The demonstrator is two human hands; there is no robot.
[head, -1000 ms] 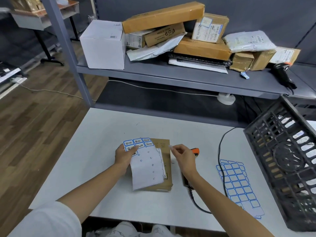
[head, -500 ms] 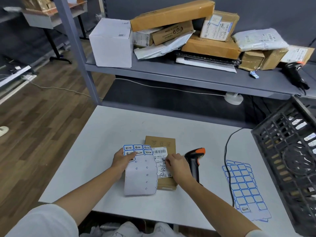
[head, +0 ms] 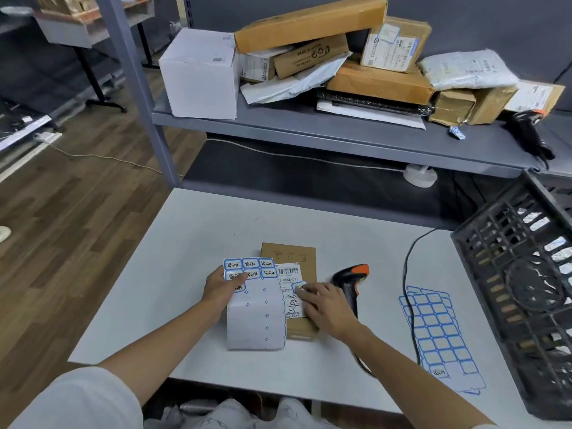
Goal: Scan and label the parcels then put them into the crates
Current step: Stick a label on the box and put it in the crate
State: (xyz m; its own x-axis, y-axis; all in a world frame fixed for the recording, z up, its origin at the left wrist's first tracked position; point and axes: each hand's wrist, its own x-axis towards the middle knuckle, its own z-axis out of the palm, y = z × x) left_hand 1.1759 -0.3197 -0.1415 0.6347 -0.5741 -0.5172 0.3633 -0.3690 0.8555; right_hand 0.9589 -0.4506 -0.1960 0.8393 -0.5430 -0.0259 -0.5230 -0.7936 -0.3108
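The person wears a white short sleeve [head: 77, 397] on the left arm. Both forearms are bare, and the left hand [head: 221, 287] and right hand [head: 329, 308] have no gloves.

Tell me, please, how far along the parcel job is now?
One brown parcel lies on the table, and the right hand presses a small blue sticker onto its label while the left hand holds the sticker sheet. It must still go into the black crate. Many parcels wait on the shelf.

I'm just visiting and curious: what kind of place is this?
Probably a parcel sorting or mailroom station: a shelf piled with parcels, a barcode scanner on the table, and a sticker sheet for labelling.
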